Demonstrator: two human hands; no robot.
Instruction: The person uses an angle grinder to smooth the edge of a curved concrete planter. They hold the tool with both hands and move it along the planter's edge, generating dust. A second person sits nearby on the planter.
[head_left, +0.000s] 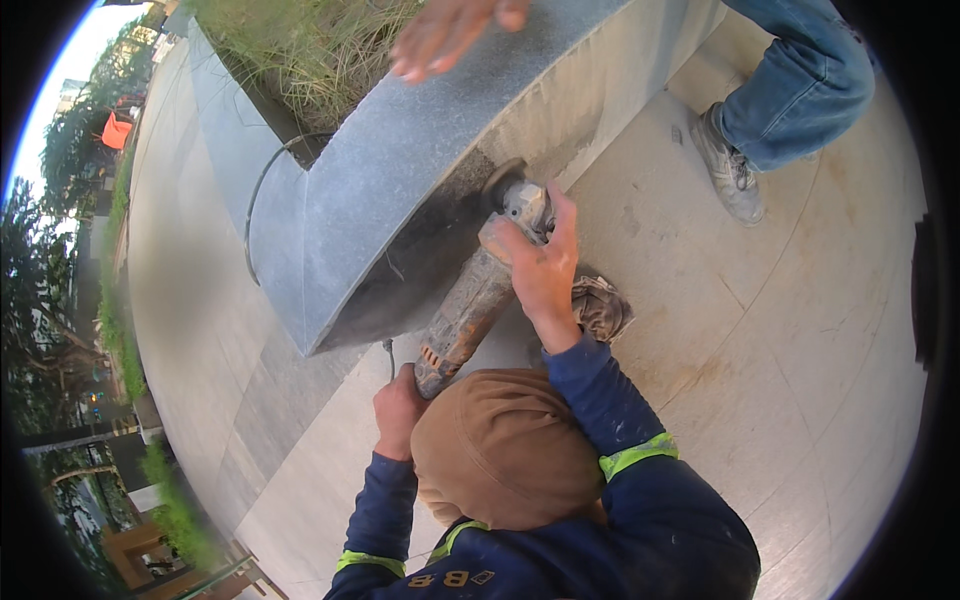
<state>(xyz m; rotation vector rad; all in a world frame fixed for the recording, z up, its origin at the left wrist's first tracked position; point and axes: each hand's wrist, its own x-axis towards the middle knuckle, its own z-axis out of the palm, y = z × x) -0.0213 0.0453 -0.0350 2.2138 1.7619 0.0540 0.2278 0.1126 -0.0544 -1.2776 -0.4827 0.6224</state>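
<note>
Both my hands grip a dusty angle grinder (465, 310), its body slanting up to the right. At its rear end, my left hand (398, 412) is closed round the body. My right hand (548, 268) wraps the gear head, thumb and fingers on either side. The round disc (503, 183) is at the side face of a grey stone ledge (385, 190); whether it touches is unclear. Dark shade covers the ledge's side (425, 265) left of the grinder. A thin grey cord (388, 358) shows by my left hand. Rounded brown fabric (510, 445) bulges between my blue-sleeved forearms.
Another person's hand (450, 38) is over the ledge at the top. A person's jeans leg (790, 105) and grey shoe (732, 170) are at upper right. A crumpled brown item (602, 308) lies on the paving (740, 380). Long grass (310, 60) grows behind the ledge; a dark cable (250, 215) loops over it.
</note>
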